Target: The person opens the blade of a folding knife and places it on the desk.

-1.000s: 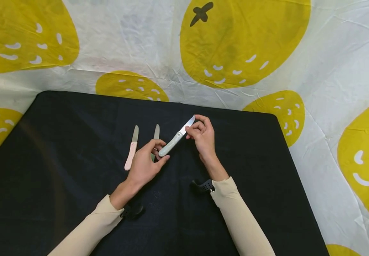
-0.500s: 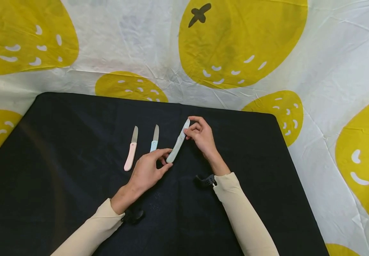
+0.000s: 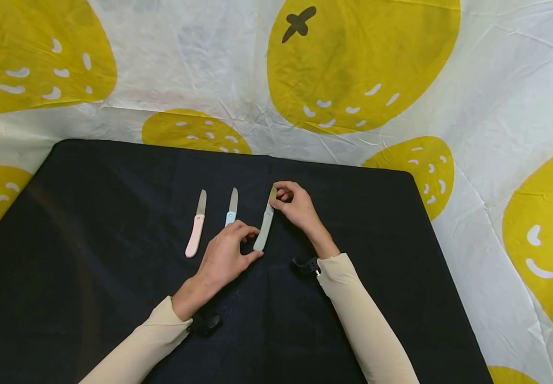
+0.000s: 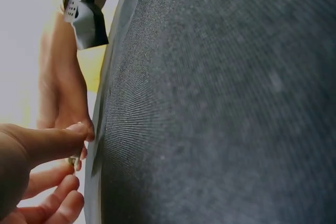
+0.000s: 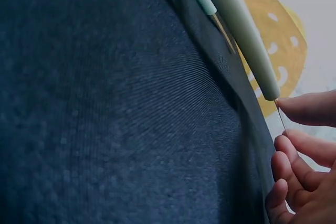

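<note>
A small knife with a pale green handle (image 3: 264, 232) slants near the middle of the table, tip pointing away. My left hand (image 3: 223, 255) holds its handle end between thumb and forefinger. At the other end, my right hand (image 3: 297, 207) pinches the blade near the tip; the right wrist view shows thumb and fingers (image 5: 310, 109) on the thin blade. Left of it lies a knife with a light blue handle (image 3: 230, 217), its lower part hidden behind my left hand. Farther left is a knife with a pink handle (image 3: 195, 235). Both blades point away from me.
Black cloth (image 3: 353, 224) covers the table. Behind it hangs a white sheet (image 3: 199, 53) printed with large yellow fruit shapes. A dark strap device (image 3: 306, 266) sits at my right wrist and another (image 3: 204, 324) at my left.
The pale green knife has swung more upright and come down toward the table, into line beside the others. Both hands moved with it, the left slightly rightward, the right leftward. The blue handle has come into view.
</note>
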{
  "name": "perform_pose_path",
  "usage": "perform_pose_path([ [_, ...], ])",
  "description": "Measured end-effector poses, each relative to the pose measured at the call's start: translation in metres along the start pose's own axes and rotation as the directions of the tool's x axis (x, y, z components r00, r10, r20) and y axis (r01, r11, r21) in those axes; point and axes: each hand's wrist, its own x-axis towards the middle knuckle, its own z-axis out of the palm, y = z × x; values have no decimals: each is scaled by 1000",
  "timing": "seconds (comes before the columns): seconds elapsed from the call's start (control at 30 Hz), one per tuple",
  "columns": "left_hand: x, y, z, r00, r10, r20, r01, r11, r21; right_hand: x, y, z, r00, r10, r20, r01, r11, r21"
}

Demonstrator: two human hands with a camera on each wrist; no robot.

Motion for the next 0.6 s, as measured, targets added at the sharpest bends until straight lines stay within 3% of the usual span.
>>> perform_pose_path([
  [0.33, 2, 2, 1, 1000, -9, 17, 7, 994, 109, 4, 3, 4, 999, -30, 27, 35, 980, -194],
  [0.6, 5, 4, -1, 998, -31, 50, 20, 980, 199, 1, 1, 6, 999, 5, 39, 6, 956, -294],
])
